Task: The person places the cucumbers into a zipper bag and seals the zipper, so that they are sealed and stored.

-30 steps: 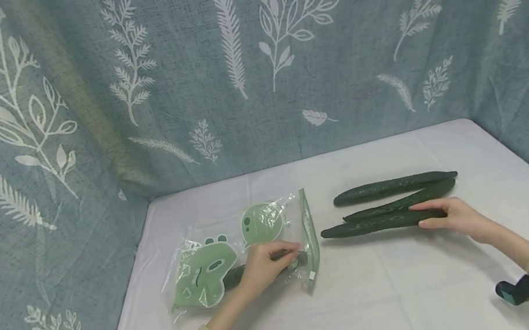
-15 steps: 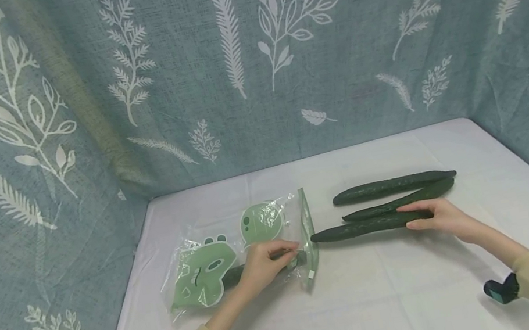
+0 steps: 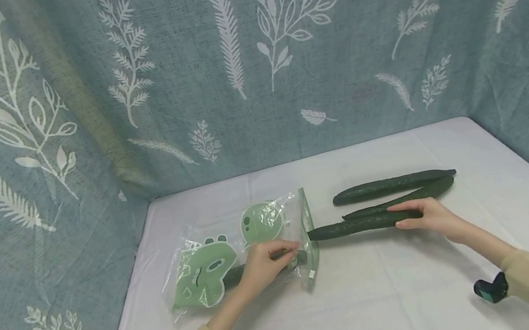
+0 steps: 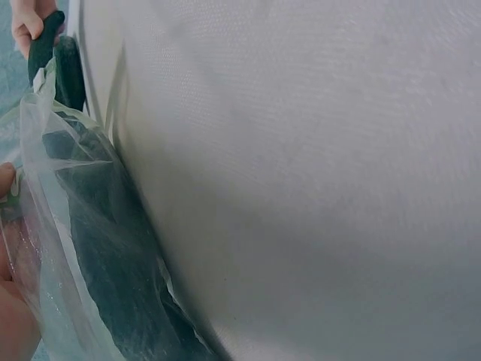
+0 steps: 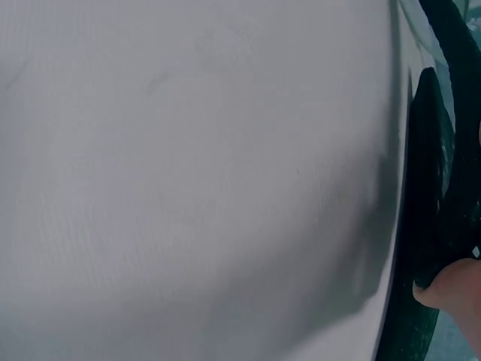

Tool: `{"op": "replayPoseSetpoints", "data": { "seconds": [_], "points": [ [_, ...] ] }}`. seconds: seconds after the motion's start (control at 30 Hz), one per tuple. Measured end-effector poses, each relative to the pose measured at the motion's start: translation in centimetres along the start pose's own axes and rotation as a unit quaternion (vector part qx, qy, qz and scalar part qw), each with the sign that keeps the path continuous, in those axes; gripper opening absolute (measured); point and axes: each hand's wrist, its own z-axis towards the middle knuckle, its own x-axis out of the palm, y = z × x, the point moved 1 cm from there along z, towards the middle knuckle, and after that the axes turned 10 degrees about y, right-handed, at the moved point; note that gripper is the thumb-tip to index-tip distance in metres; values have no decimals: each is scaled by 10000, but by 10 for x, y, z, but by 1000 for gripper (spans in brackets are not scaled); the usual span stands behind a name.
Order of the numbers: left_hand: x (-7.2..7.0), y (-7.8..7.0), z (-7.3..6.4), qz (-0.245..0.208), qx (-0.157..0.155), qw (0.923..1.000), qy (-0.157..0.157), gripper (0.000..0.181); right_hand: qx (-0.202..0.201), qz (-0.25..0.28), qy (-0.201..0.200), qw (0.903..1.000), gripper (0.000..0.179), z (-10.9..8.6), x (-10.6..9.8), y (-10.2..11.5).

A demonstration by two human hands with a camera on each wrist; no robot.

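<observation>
A clear zip bag [image 3: 262, 221] with green cartoon prints lies on the left of the table, its green zip edge facing right. Inside it is one cucumber [image 3: 233, 277], also seen through the film as a dark cucumber [image 4: 113, 233] in the left wrist view. My left hand [image 3: 262, 270] pinches the bag's upper film near the opening. With thumb and fingers, my right hand [image 3: 432, 219] grips the right end of another cucumber [image 3: 352, 227]. That cucumber's left tip is at the zip edge; whether it is inside the mouth I cannot tell.
Two more cucumbers lie behind the held one: a straight cucumber [image 3: 385, 187] at the back and a slanting cucumber [image 3: 431, 191] touching it near the right end. A white cloth covers the table [image 3: 363, 301]. Patterned blue-green curtains [image 3: 257, 125] enclose the back and sides.
My right hand has moved left with the cucumber, bringing its tip from just right of the bag to the zip edge. The left hand and bag have stayed put.
</observation>
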Motion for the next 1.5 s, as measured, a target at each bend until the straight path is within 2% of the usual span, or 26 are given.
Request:
{"op": "replayPoseSetpoints", "data": {
  "seconds": [0.23, 0.5, 0.73, 0.97, 1.5],
  "points": [
    [-1, -2, -1, -44, 18, 10000, 10, 16, 33, 91, -16, 10000, 54, 5, 9, 4],
    [-1, -4, 0, -4, 47, 10000, -34, 15, -282, 12, 67, 9996, 51, 12, 21, 10],
    [1, -2, 0, 266, 363, 9988, -214, 16, -295, 120, 169, 9993, 50, 19, 29, 15],
    [0, -5, -1, 111, 133, 9998, -129, 16, -344, 405, 80, 9986, 49, 28, 44, 21],
    [0, -3, -4, 1, 143, 9998, -112, 15, -521, 819, -60, 9953, 44, 47, 75, 40]
  ]
}}
